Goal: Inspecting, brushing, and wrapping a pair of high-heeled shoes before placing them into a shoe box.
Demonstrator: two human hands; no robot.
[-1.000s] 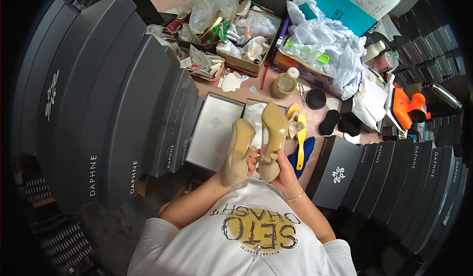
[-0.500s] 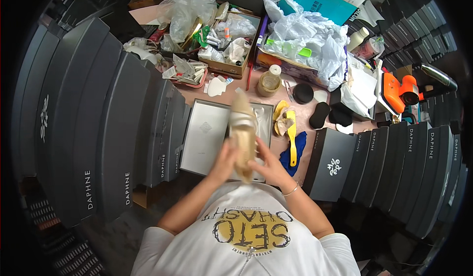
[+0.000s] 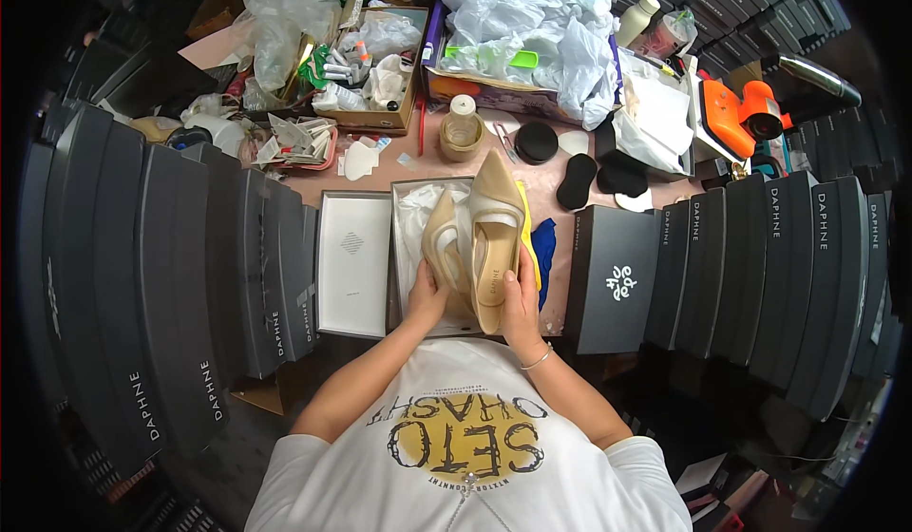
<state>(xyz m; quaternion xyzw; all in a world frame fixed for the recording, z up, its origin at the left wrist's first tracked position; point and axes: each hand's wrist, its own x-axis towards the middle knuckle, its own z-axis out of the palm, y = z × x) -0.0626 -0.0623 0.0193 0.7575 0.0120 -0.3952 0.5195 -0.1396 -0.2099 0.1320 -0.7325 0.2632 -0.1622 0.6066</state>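
Two beige pointed-toe shoes are held up side by side, toes pointing away from me. My left hand (image 3: 428,296) is closed round the heel end of the left shoe (image 3: 440,231), which is tilted. My right hand (image 3: 520,307) grips the right shoe (image 3: 494,247), thumb along its inner side, its insole facing up. Beneath them lies an open shoebox (image 3: 405,187) with crumpled white tissue paper (image 3: 410,220) inside. Its white-lined lid (image 3: 352,266) rests to the left. A yellow-handled tool (image 3: 528,233) and a blue cloth (image 3: 544,247) are partly hidden beside the right shoe.
Dark grey shoeboxes (image 3: 180,275) stand in rows on the left, with more boxes (image 3: 617,280) on the right. Farther back are a glue jar (image 3: 462,133), a black round tin (image 3: 536,142), a box of white tissue (image 3: 532,95), a box of supplies (image 3: 413,104) and an orange device (image 3: 730,119).
One shoe was in front of both hands; now two shoes are apart, one in each hand. The view has shifted, so the table items appear higher and more to the left.
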